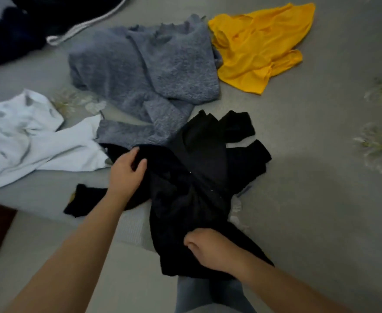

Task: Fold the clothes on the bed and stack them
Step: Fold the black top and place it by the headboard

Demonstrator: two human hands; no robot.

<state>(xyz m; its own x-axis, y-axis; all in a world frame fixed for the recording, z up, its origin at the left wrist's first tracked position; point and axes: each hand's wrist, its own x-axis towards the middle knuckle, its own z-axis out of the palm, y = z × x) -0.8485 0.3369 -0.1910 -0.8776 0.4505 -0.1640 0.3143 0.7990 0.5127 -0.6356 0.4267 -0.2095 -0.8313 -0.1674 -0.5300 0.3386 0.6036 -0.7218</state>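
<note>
Black garment bunched at the bed's near edge, long axis running away from the person. Right hand clamps its near end; left hand pinches its far-left edge.

black garment, grey sweater, yellow top

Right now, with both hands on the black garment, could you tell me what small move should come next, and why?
Probably draw the hands apart to spread the black garment flat on the bed. It lies bunched and twisted, the left hand gripping its upper edge and the right hand gripping its near end, so it cannot be folded neatly yet.
</note>
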